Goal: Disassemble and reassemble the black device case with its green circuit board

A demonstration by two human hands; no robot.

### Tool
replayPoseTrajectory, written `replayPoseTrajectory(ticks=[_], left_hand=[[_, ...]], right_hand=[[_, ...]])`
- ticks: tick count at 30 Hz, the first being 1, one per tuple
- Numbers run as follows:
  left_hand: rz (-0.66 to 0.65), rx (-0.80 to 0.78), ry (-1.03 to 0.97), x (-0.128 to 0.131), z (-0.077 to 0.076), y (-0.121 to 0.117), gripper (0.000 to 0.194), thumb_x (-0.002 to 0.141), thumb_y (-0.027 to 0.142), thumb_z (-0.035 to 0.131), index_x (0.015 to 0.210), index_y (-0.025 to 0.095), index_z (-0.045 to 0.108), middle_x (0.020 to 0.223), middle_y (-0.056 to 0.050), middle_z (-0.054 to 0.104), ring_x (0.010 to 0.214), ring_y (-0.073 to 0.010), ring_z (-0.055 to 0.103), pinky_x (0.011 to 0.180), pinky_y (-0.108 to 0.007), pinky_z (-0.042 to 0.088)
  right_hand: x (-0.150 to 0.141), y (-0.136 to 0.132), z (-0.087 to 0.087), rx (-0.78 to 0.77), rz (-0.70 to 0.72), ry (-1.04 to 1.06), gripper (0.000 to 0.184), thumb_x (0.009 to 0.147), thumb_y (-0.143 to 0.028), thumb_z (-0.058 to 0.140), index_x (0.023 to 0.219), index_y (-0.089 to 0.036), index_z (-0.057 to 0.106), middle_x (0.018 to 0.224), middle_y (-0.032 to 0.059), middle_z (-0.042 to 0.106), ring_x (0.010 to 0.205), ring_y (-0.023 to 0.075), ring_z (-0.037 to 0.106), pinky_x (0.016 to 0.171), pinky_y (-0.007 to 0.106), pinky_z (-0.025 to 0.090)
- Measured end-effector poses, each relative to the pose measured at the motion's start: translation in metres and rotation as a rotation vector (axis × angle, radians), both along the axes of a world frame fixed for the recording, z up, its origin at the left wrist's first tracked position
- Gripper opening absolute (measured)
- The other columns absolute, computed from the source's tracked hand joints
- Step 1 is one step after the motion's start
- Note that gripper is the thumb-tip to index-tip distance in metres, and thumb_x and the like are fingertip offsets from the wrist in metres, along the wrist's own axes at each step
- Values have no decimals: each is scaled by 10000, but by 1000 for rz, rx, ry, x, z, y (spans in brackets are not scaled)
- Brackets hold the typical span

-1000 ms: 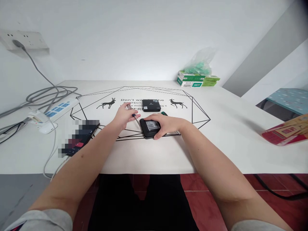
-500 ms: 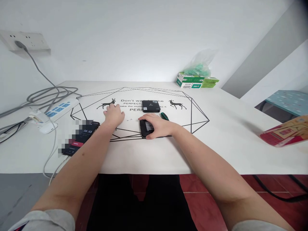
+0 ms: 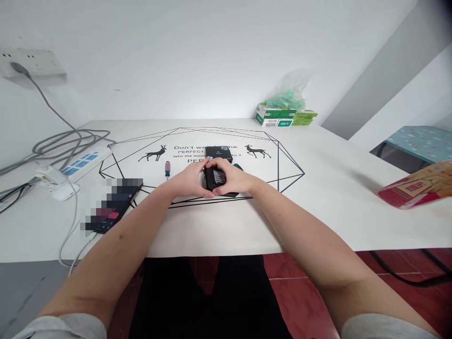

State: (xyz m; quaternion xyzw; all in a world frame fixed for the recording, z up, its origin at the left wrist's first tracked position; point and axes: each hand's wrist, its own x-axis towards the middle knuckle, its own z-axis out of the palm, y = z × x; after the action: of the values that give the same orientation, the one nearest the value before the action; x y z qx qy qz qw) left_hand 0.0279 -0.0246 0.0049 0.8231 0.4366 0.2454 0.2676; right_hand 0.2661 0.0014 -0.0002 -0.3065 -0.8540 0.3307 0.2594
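Both hands gripped a small black box (image 3: 218,180) near the middle of the white table (image 3: 318,197). Left hand (image 3: 190,181) clasped its left side, fingers closed against it, and right hand (image 3: 235,181) wrapped its right side the same way, thumbs meeting on top. Just behind the box lay a second black device (image 3: 219,152). A small screwdriver (image 3: 167,168) rested apart to the left. Farther left sat a phone (image 3: 113,209) and a power strip (image 3: 79,162); green boxes (image 3: 282,117) stood at the table's far edge.
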Motion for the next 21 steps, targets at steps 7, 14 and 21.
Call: replayPoseTrajectory(ticks=[7, 14, 21], left_hand=[[29, -77, 221, -6, -4, 2, 1379, 639, 657, 940, 1780, 215, 304, 1583, -206, 601, 1488, -476, 546, 1183, -567, 498], [-28, 26, 457, -4, 4, 2, 894, 765, 716, 792, 1506, 235, 655, 1577, -142, 637, 1509, -445, 496, 1252, -534, 410], [22, 75, 565, -7, 14, 0, 679, 764, 687, 755, 1273, 239, 755, 1404, -124, 726, 1388, -419, 569, 1209, -521, 412]], right_hand=[[13, 14, 0, -93, -28, 333, 848, 696, -482, 901, 1463, -288, 594, 1559, 114, 577, 1479, 356, 527, 1241, 531, 443], [24, -5, 26, -290, 133, 452, 784, 684, -809, 870, 1221, -277, 664, 1301, 75, 647, 1193, 302, 633, 1036, 443, 523], [27, -22, 44, -287, 321, 41, 560, 705, -533, 954, 994, -245, 571, 1344, 83, 577, 1264, 271, 573, 1083, 428, 481]])
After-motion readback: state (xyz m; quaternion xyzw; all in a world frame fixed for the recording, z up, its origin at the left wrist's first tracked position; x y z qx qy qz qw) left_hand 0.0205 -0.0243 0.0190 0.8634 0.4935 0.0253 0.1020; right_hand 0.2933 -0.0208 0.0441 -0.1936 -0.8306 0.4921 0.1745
